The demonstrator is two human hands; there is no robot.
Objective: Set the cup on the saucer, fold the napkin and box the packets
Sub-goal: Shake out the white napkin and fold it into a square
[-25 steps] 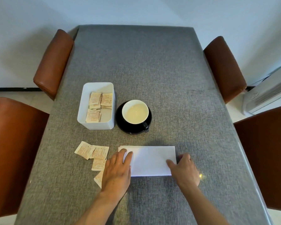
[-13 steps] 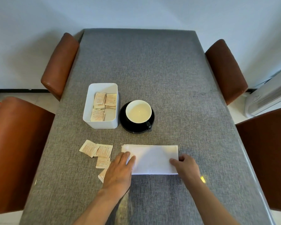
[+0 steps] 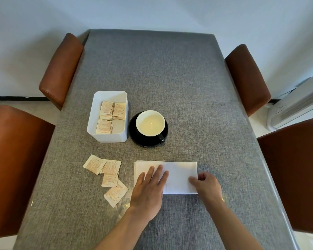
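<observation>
Napkin (image 3: 179,175): white, rectangular, folded flat, long edges parallel to the near table edge, lying in the near half of the table (image 3: 170,83). Left hand (image 3: 148,192) rests flat on its left part, palm down, fingers spread and extended. Right hand (image 3: 206,184) sits at the right short edge, fingers curled, thumb on top of the paper; whether it pinches the edge, cannot tell.

Table covering is grey woven cloth, coarse texture. Far half is bare; a wide bare strip also runs to the right of the napkin.

Cup (image 3: 150,123): round, white inside, black outside, handle toward the viewer, standing on the glossy black saucer (image 3: 135,136).

Box (image 3: 107,136): white, rounded corners, just left of the saucer, about 3 stacks of packets inside.

4 loose packets (image 3: 108,177): beige, square, printed, overlapping on the cloth left of the napkin.

4 brown leather-look chairs (image 3: 61,69) flank the table, 2 per side.
</observation>
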